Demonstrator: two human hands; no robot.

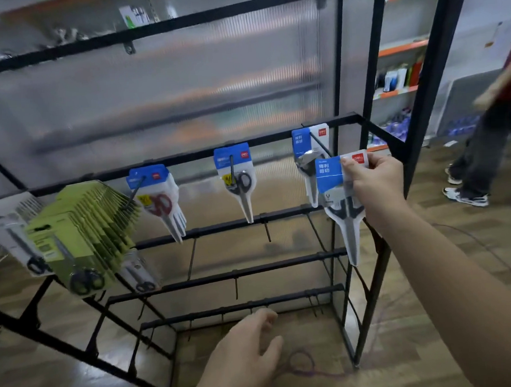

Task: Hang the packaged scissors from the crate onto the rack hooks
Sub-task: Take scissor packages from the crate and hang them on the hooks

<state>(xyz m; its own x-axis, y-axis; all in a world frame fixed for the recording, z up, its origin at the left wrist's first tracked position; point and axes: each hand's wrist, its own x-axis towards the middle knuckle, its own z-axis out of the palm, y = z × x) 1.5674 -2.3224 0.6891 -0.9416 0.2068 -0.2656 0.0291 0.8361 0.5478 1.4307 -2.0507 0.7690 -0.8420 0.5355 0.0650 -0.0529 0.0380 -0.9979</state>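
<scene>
My right hand [376, 183] pinches the top of a blue-and-white scissors pack [338, 194] and holds it just in front of the rightmost hook [320, 143] of the black rack [245, 152]. One similar pack [308, 148] hangs on that hook. More blue packs hang on the middle hook [235, 176] and the left hook [155, 193]. My left hand [246, 352] hovers low in front of the rack with relaxed fingers, holding nothing. No crate is in view.
A thick stack of green scissors packs [83, 230] hangs at the left, with grey packs [14, 235] beside it. Lower rack bars [253, 271] carry bare hooks. A person [490, 137] stands at the far right. Store shelves [402, 64] fill the background.
</scene>
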